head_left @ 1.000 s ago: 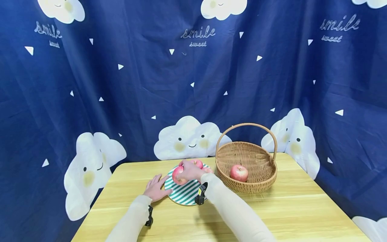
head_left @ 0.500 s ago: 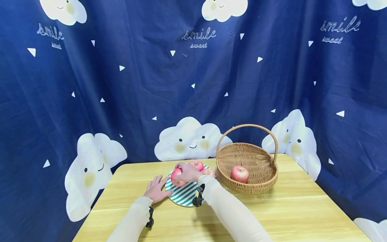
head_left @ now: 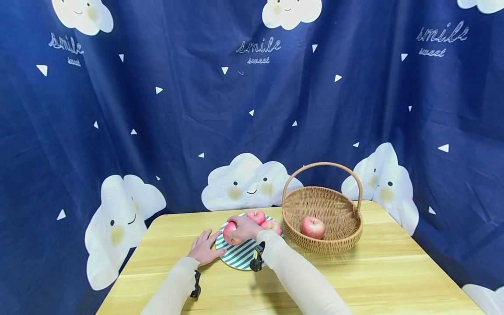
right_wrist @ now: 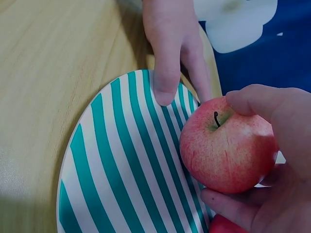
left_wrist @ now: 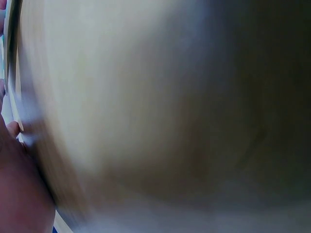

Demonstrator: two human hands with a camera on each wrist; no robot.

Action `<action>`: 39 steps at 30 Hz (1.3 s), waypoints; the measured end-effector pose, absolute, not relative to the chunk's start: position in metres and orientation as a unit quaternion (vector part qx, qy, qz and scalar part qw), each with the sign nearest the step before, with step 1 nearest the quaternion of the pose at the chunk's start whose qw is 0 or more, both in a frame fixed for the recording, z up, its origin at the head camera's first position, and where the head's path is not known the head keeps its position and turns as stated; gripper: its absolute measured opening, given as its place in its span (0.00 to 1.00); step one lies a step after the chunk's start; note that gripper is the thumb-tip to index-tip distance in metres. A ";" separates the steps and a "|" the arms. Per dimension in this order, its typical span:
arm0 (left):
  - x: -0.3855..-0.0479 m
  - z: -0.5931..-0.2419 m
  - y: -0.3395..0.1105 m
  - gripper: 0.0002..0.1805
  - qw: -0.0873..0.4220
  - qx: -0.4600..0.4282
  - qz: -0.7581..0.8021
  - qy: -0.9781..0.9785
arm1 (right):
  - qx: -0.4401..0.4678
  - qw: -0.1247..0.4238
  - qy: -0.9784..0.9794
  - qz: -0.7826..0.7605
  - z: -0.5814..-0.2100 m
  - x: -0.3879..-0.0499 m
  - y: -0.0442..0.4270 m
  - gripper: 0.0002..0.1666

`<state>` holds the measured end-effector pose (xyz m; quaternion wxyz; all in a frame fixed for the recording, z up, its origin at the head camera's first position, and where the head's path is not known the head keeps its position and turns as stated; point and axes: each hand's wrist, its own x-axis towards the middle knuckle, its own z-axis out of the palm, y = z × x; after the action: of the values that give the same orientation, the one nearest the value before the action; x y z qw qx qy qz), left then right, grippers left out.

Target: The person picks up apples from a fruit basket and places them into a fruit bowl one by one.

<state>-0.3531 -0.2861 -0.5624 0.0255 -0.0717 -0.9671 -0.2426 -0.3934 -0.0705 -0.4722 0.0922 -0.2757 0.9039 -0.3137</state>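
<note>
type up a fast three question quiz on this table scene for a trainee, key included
1. Multiple choice: what does the wicker basket hold?
a) nothing
b) one apple
c) three apples

2. True or false: the left hand is gripping the basket's handle.

3. Fill in: the ____ hand grips the apple with the visible stem in the right wrist view.

Key:
1: b.
2: False; that hand's thumb lies over the edge of the round striped board.
3: right; the right hand has its thumb and fingers around it.
</note>
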 end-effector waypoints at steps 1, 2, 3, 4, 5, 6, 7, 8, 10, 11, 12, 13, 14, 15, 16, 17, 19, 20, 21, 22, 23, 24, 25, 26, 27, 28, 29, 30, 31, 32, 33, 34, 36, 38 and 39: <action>-0.353 -0.563 -0.286 0.46 0.025 -0.071 -0.242 -0.967 | -0.276 0.093 0.903 -0.315 -0.473 -0.393 -0.071 0.41; -0.353 -0.563 -0.286 0.46 0.026 -0.072 -0.242 -0.967 | -0.276 0.095 0.903 -0.315 -0.473 -0.393 -0.072 0.40; -0.353 -0.563 -0.286 0.46 0.027 -0.072 -0.242 -0.967 | -0.276 0.096 0.903 -0.316 -0.473 -0.393 -0.072 0.40; -0.353 -0.563 -0.286 0.45 0.028 -0.073 -0.241 -0.967 | -0.276 0.097 0.902 -0.319 -0.472 -0.392 -0.072 0.40; -0.353 -0.563 -0.286 0.45 0.027 -0.071 -0.241 -0.967 | -0.275 0.099 0.901 -0.322 -0.471 -0.391 -0.073 0.41; -0.353 -0.563 -0.285 0.45 0.028 -0.071 -0.242 -0.967 | -0.274 0.100 0.901 -0.322 -0.470 -0.390 -0.073 0.40; -0.353 -0.564 -0.285 0.45 0.030 -0.071 -0.244 -0.967 | -0.273 0.102 0.901 -0.320 -0.469 -0.389 -0.073 0.40; -0.354 -0.564 -0.286 0.45 0.031 -0.072 -0.244 -0.967 | -0.274 0.102 0.902 -0.318 -0.469 -0.390 -0.074 0.41; -0.354 -0.564 -0.285 0.45 0.032 -0.072 -0.244 -0.967 | -0.276 0.099 0.905 -0.308 -0.469 -0.392 -0.075 0.42; -0.355 -0.565 -0.286 0.46 0.032 -0.071 -0.243 -0.967 | -0.277 0.097 0.907 -0.303 -0.469 -0.393 -0.075 0.43; -0.355 -0.565 -0.286 0.46 0.031 -0.071 -0.241 -0.967 | -0.278 0.093 0.909 -0.295 -0.470 -0.394 -0.076 0.43; -0.355 -0.565 -0.286 0.46 0.031 -0.071 -0.240 -0.968 | -0.279 0.092 0.911 -0.290 -0.470 -0.395 -0.076 0.44; -0.355 -0.565 -0.286 0.46 0.031 -0.072 -0.240 -0.968 | -0.279 0.090 0.913 -0.283 -0.469 -0.396 -0.077 0.44; -0.355 -0.564 -0.285 0.47 0.032 -0.074 -0.239 -0.968 | -0.278 0.090 0.916 -0.276 -0.468 -0.395 -0.077 0.44; -0.355 -0.564 -0.285 0.47 0.031 -0.074 -0.239 -0.968 | -0.276 0.089 0.918 -0.270 -0.466 -0.394 -0.077 0.43; -0.354 -0.563 -0.285 0.47 0.030 -0.074 -0.239 -0.968 | -0.274 0.085 0.921 -0.264 -0.465 -0.394 -0.078 0.43; -0.353 -0.563 -0.285 0.47 0.031 -0.074 -0.241 -0.967 | -0.271 0.079 0.926 -0.249 -0.463 -0.393 -0.079 0.42; -0.353 -0.563 -0.285 0.47 0.033 -0.075 -0.242 -0.967 | -0.270 0.074 0.929 -0.241 -0.461 -0.393 -0.080 0.42; -0.353 -0.563 -0.285 0.46 0.032 -0.075 -0.242 -0.967 | -0.268 0.068 0.932 -0.234 -0.461 -0.393 -0.081 0.41; -0.353 -0.564 -0.285 0.46 0.030 -0.072 -0.243 -0.967 | -0.266 0.064 0.934 -0.228 -0.460 -0.392 -0.082 0.40; -0.353 -0.564 -0.286 0.45 0.033 -0.074 -0.243 -0.967 | -0.265 0.058 0.937 -0.219 -0.459 -0.392 -0.082 0.39; -0.353 -0.564 -0.286 0.45 0.033 -0.074 -0.245 -0.966 | -0.263 0.056 0.940 -0.212 -0.459 -0.392 -0.082 0.38; -0.353 -0.565 -0.286 0.45 0.034 -0.075 -0.248 -0.965 | -0.261 0.053 0.942 -0.205 -0.458 -0.391 -0.082 0.37; -0.353 -0.565 -0.286 0.45 0.035 -0.075 -0.251 -0.965 | -0.259 0.052 0.944 -0.199 -0.458 -0.391 -0.083 0.36; -0.353 -0.565 -0.286 0.45 0.034 -0.075 -0.252 -0.964 | -0.257 0.051 0.946 -0.192 -0.457 -0.391 -0.083 0.36; -0.353 -0.565 -0.286 0.45 0.032 -0.075 -0.253 -0.964 | -0.256 0.050 0.947 -0.187 -0.456 -0.391 -0.083 0.35; -0.353 -0.565 -0.286 0.46 0.032 -0.075 -0.252 -0.964 | -0.253 0.050 0.949 -0.183 -0.456 -0.390 -0.083 0.33; -0.353 -0.565 -0.286 0.46 0.029 -0.074 -0.249 -0.965 | -0.251 0.050 0.949 -0.183 -0.455 -0.390 -0.083 0.32; -0.353 -0.565 -0.286 0.46 0.031 -0.076 -0.246 -0.966 | -0.250 0.047 0.950 -0.182 -0.454 -0.391 -0.083 0.30; -0.353 -0.565 -0.286 0.46 0.032 -0.077 -0.243 -0.967 | -0.249 0.045 0.950 -0.184 -0.452 -0.391 -0.083 0.28; -0.353 -0.565 -0.286 0.46 0.032 -0.077 -0.240 -0.967 | -0.248 0.045 0.949 -0.188 -0.451 -0.392 -0.083 0.26; -0.353 -0.565 -0.286 0.46 0.032 -0.077 -0.237 -0.968 | -0.249 0.043 0.948 -0.191 -0.451 -0.392 -0.083 0.24; -0.353 -0.565 -0.286 0.46 0.035 -0.077 -0.236 -0.968 | -0.254 0.040 0.947 -0.194 -0.449 -0.392 -0.084 0.21; -0.352 -0.564 -0.286 0.46 0.037 -0.077 -0.243 -0.966 | -0.260 0.037 0.945 -0.193 -0.449 -0.393 -0.085 0.20; -0.351 -0.564 -0.286 0.46 0.038 -0.078 -0.244 -0.966 | -0.262 0.037 0.945 -0.192 -0.449 -0.392 -0.085 0.20</action>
<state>-0.3512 -0.2857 -0.5640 0.0376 -0.0780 -0.9660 -0.2436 -0.3924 -0.0852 -0.4486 0.0368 -0.2625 0.9450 -0.1918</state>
